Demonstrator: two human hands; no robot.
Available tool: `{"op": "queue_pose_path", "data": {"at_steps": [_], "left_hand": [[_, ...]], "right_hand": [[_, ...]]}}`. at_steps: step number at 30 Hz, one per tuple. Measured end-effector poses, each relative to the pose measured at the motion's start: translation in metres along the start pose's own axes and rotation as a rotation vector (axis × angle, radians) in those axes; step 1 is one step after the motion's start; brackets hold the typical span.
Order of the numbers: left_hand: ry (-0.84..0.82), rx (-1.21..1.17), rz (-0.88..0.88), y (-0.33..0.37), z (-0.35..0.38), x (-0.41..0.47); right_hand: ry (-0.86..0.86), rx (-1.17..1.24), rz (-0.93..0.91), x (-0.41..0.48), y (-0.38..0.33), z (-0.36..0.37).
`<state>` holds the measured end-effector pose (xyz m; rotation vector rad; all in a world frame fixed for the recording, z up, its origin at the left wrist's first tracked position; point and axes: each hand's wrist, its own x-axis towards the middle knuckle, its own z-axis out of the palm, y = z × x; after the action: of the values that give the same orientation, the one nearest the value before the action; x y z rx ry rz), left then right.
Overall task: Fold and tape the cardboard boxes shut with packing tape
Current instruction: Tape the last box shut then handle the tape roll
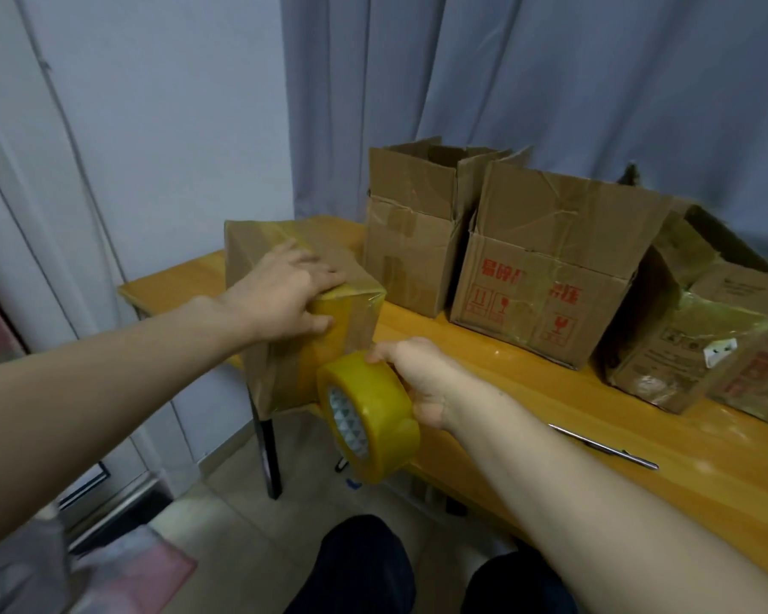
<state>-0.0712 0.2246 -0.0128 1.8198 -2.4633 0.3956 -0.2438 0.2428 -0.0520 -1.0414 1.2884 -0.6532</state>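
Note:
A closed cardboard box [258,245] stands at the left end of the yellow wooden table [550,392], partly over its front edge. My left hand [284,294] lies flat on the box's top near corner, thumb pressing a yellow tape strip on the front face. My right hand [417,374] grips a large roll of yellow packing tape [369,414] just below and in front of the box. A band of tape runs from the roll up the box's front.
Three more cardboard boxes stand along the back: one open-topped [413,232], one with red printing [546,268], and a taped one [701,330] at the right. A thin metal tool [604,447] lies on the table near my right forearm. Curtains hang behind.

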Motion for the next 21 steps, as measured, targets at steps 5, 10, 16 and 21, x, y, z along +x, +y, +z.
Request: {"op": "queue_pose_path", "data": {"at_steps": [5, 10, 16, 21], "left_hand": [[-0.018, -0.158, -0.425, 0.006, 0.021, -0.029], [0.045, -0.343, -0.340, -0.005, 0.032, -0.034], [0.081, -0.571, -0.387, -0.015, 0.034, -0.039], [0.307, -0.753, -0.956, 0.013, 0.033, -0.067]], "right_hand": [[-0.044, 0.049, -0.039, -0.013, 0.011, 0.017], [-0.042, 0.027, -0.096, -0.007, 0.028, 0.033], [-0.069, 0.092, -0.066, -0.006, 0.031, 0.051], [-0.063, 0.118, -0.054, -0.009, 0.030, 0.057]]}}
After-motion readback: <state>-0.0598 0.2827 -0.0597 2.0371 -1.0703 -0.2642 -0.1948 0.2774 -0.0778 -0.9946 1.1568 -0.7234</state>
